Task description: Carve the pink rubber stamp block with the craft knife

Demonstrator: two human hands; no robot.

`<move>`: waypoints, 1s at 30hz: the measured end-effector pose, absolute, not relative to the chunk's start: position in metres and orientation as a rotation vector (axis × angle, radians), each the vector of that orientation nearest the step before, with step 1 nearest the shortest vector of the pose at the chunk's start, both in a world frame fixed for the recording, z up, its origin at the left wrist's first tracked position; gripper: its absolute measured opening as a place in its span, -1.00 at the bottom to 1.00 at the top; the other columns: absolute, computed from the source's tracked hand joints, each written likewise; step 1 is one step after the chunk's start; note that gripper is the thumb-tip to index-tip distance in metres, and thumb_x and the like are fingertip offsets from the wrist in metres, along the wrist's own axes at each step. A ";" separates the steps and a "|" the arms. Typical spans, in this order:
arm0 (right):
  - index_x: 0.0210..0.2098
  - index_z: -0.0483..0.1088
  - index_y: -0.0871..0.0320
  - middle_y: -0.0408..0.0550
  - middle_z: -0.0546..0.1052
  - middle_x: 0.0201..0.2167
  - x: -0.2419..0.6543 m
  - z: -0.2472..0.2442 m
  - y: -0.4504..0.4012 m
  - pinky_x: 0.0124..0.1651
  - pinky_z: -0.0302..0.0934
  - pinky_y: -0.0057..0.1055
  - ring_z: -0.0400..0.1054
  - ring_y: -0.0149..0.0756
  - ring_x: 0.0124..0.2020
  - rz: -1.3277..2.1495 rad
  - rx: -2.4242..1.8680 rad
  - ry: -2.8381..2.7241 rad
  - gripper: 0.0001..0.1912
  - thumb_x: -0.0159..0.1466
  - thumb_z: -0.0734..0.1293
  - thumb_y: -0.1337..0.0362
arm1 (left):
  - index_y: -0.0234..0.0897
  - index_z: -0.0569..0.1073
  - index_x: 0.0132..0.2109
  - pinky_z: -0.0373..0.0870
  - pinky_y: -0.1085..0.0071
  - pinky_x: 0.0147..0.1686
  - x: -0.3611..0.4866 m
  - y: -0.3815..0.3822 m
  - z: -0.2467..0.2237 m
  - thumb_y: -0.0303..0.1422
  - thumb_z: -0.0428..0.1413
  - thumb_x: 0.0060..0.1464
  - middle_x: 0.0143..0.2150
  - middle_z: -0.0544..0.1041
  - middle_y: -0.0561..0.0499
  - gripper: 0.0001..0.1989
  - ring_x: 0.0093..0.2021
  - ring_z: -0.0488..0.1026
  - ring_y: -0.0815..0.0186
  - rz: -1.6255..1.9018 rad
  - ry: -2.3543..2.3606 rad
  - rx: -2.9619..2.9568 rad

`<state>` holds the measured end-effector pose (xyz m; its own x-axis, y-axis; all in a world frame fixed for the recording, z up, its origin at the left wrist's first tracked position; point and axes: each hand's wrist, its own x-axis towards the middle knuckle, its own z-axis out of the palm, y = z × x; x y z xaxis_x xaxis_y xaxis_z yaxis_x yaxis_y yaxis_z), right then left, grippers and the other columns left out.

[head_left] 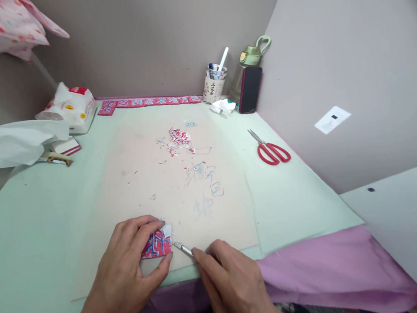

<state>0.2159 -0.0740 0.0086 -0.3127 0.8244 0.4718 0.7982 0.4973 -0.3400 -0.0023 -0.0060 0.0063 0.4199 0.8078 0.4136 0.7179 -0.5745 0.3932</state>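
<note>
The small red-and-blue patterned paper piece with a white corner (157,243) lies flat near the front edge of the large beige cutting board (174,190), just below the faint blue writing on that board. The left hand (130,266) presses down on it from the left, fingers spread and bent, thumb under the lower edge and fingertips along the top, so the paper is pinned rather than lifted. The thin silver-tipped craft knife (182,250) comes at it from the right: its point touches the paper's right edge, and its long axis runs from upper left to lower right, back into the right hand (230,284). That hand is closed around the handle in a pen-like grip, fingers curled tight, resting on the board's front edge. So the paper sits to the left of the blade and just beside the right hand, with the left hand the closer of the two, lying on it

Farther up the board is a heap of red and white paper scraps (178,139). On the pale green tabletop (42,215) to the right lie red-handled scissors (272,148), well apart from both hands. At the back stand a pen cup (215,83), a dark phone (250,90) leaning on a green water bottle (252,56), and a strip of red cut paper (149,102)
</note>
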 end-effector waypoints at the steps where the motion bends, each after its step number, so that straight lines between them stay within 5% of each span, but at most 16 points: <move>1: 0.08 0.42 0.27 0.00 0.44 -0.38 0.215 0.009 -0.074 -0.43 0.20 -0.41 0.31 -0.29 -0.46 0.058 -1.333 -2.140 -0.70 0.41 0.19 0.47 | -0.23 0.44 0.06 0.45 0.15 -0.06 -0.002 -0.006 0.007 -0.30 0.16 0.19 -0.04 0.49 -0.10 -0.69 -0.03 0.45 0.06 0.862 1.358 2.517; 30: 0.12 0.38 0.21 -0.03 0.41 -0.34 0.223 0.014 -0.074 -0.37 0.21 -0.40 0.31 -0.29 -0.40 0.252 -1.306 -2.158 -0.71 0.46 0.20 0.46 | -0.22 0.40 0.07 0.45 0.13 -0.03 -0.005 -0.005 0.006 -0.36 0.11 0.15 -0.02 0.47 -0.08 -0.68 0.00 0.44 0.06 0.821 1.360 2.521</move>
<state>0.2226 -0.0739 0.0143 -0.3384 0.8555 0.3919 0.7420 0.4987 -0.4481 -0.0047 -0.0054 0.0062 0.4354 0.8116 0.3894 0.7229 -0.5730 0.3861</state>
